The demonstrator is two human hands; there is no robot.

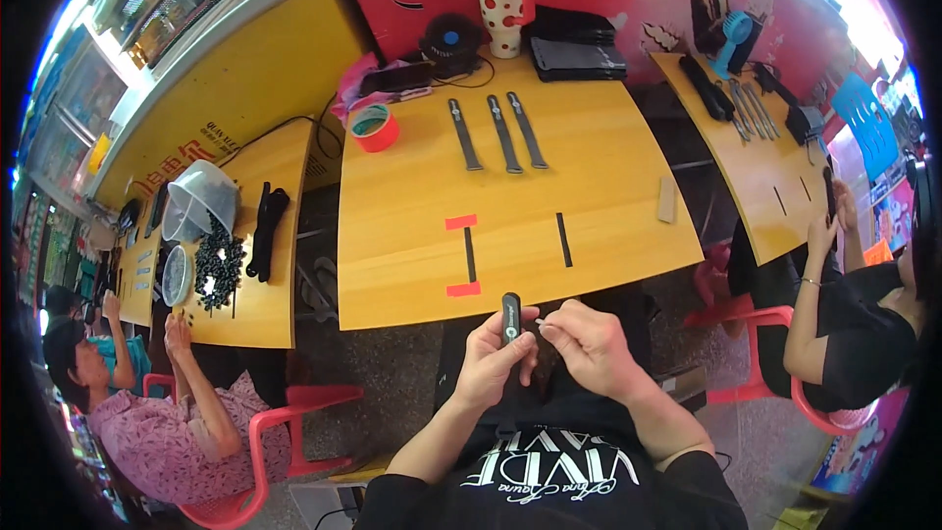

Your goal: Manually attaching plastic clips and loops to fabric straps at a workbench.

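Black, flat, round-ended strip (511,314) pinched in our left hand (493,353), tiny pale piece (541,322) pinched by our right hand (592,345): best we keep both steady.

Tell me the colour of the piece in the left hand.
Black with white markings on the visible part of the piece in the left hand; head view.

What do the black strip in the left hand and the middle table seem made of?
Black strip: perhaps plastic or faux leather; smooth, dark face with pale print. Middle table: wood or wood-look laminate, slightly glossy, with faint streaky grain.
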